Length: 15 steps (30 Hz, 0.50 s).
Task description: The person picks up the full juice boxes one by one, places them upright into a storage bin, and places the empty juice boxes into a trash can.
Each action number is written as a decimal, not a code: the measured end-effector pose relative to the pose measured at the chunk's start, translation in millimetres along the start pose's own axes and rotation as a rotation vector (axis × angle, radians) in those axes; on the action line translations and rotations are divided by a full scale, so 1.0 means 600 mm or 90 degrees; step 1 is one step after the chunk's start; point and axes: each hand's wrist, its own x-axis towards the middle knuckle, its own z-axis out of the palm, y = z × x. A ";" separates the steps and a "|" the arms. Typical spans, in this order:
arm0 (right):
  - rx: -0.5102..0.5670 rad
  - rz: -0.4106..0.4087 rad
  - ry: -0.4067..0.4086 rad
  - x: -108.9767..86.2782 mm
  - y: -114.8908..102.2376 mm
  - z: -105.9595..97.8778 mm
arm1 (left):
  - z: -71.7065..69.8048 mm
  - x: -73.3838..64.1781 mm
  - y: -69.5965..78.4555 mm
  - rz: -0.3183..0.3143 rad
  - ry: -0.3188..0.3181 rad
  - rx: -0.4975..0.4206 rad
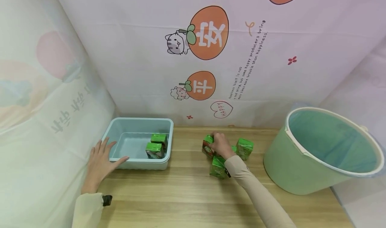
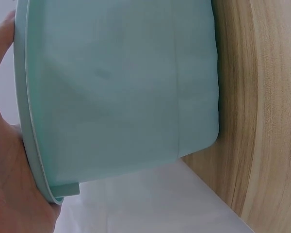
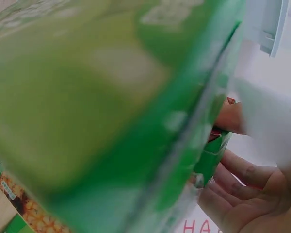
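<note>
In the head view my right hand grips a small green-topped juice carton with a red side. Close around that hand stand a green carton in front, another carton to its right, and a mostly hidden carton between. A blurred green carton fills much of the right wrist view, and the curled fingers show behind it. My left hand rests spread over the near left corner of a pale blue plastic tub, thumb along the rim. Two cartons stand inside the tub's right side.
A large pale green bucket stands at the right of the wooden table. Printed white cloth hangs behind the table and along both sides. In the right wrist view a pineapple-printed carton shows at lower left.
</note>
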 end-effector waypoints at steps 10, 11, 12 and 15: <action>0.005 -0.048 0.032 0.003 -0.023 -0.023 | 0.003 0.000 0.000 0.001 -0.002 -0.008; 0.008 -0.051 0.035 0.003 -0.026 -0.025 | 0.002 0.000 0.000 0.000 -0.001 -0.008; 0.014 -0.055 0.037 0.003 -0.029 -0.028 | 0.002 0.000 0.000 0.000 -0.001 -0.007; 0.019 -0.064 0.045 0.004 -0.039 -0.036 | 0.000 -0.001 0.001 0.001 0.003 -0.004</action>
